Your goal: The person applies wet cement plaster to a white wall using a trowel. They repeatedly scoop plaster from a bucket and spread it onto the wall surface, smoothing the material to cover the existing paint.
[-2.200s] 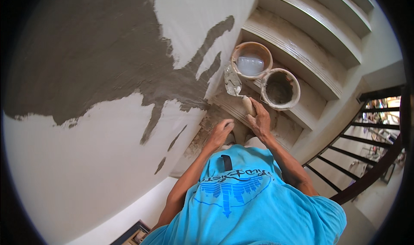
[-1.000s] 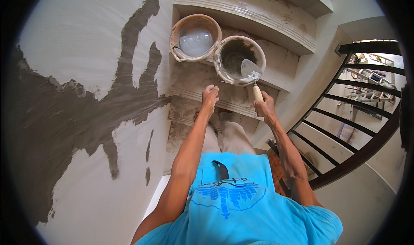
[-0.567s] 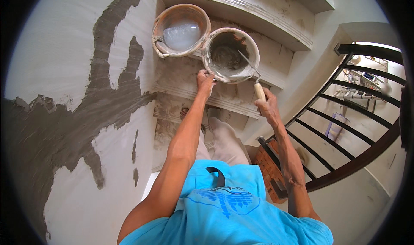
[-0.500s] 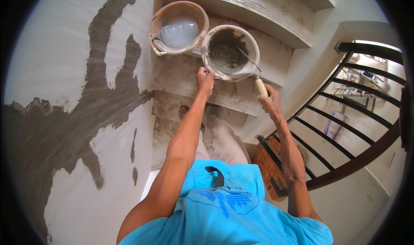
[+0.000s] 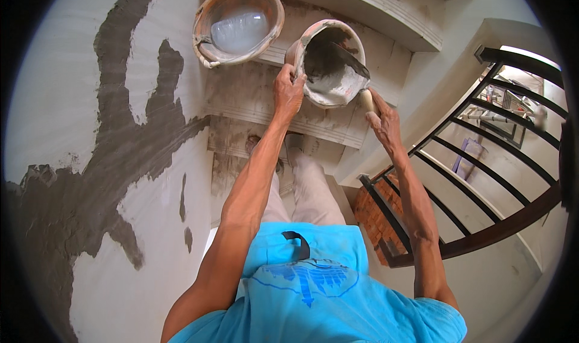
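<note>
My left hand (image 5: 288, 93) grips the near left rim of a whitish bucket (image 5: 335, 91), which is tilted on the stairs. Wet grey mortar (image 5: 319, 58) coats the bucket's inside. In my right hand (image 5: 384, 121) is the pale wooden handle of a trowel (image 5: 353, 59). Its dark blade reaches over the right rim into the bucket, and part of it lies against the mortar. A second bucket (image 5: 274, 26), with a dirty orange-brown wall, stands up and to the left. Inside it is a cloudy, translucent whitish mass (image 5: 240, 32).
Stained stair treads (image 5: 241, 92) rise ahead of me. At left, the white wall (image 5: 54, 101) bears broad smears of grey mortar (image 5: 60, 204). A black railing (image 5: 488, 150) curves along the right, with orange bricks (image 5: 377, 213) beside its lower end.
The mortar bucket has tilted and shifted slightly right, with my left hand on its rim. The trowel has turned, so its blade now shows broad inside the bucket.
</note>
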